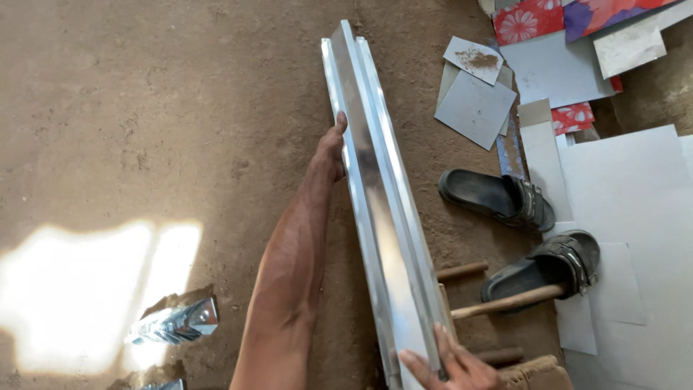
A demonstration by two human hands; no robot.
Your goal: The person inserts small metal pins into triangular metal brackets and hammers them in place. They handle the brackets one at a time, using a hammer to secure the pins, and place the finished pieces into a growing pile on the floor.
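A long, shiny folded sheet-metal channel [375, 180] runs from the bottom centre up and away over the dirt floor. My left hand [332, 148] grips its left edge about midway, arm stretched out along it. Fingers of my right hand [451, 365] press on the near end of the channel at the bottom of the view. Both hands hold the same piece, which is raised off the ground.
Two black sandals [498, 198] [545, 263] lie right of the channel. Wooden tool handles [505, 302] poke out beneath it. Flat grey metal sheets [621, 188] and flowered pieces [527, 20] cover the right side. Crumpled shiny metal scraps [177, 321] sit at lower left beside a sun patch.
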